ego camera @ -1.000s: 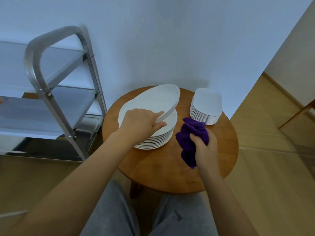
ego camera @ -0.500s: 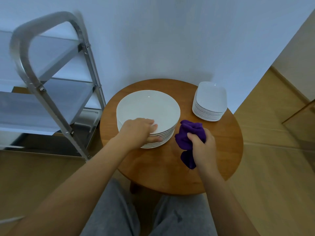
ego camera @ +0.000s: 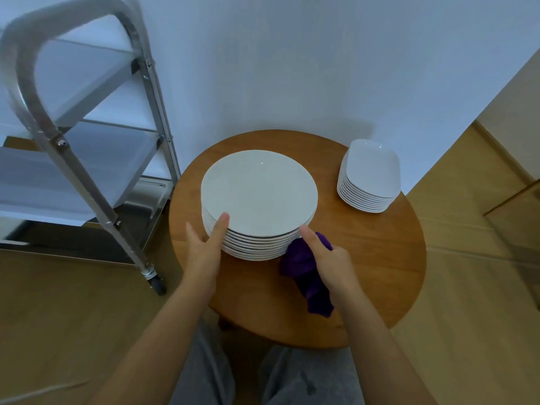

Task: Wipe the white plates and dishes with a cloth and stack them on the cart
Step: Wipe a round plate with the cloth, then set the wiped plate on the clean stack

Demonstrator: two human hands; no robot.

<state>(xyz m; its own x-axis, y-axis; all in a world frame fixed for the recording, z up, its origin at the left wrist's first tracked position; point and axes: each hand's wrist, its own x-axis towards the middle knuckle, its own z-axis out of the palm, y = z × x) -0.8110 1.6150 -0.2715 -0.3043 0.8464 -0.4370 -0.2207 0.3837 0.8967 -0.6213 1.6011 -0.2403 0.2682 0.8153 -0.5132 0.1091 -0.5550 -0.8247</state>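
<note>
White round plates (ego camera: 258,200) sit stacked at the left of the round wooden table (ego camera: 365,258). The left hand (ego camera: 204,249), fingers spread, touches the stack's near-left rim; the right hand (ego camera: 330,261), fist closed on a purple cloth (ego camera: 304,267), points a finger at its near-right rim. Squarish dishes (ego camera: 369,176) are stacked near the far-right edge. The steel cart (ego camera: 84,171) stands left, against the wall.

No legible text, labels, brands, numbers or signs anywhere in view.
</note>
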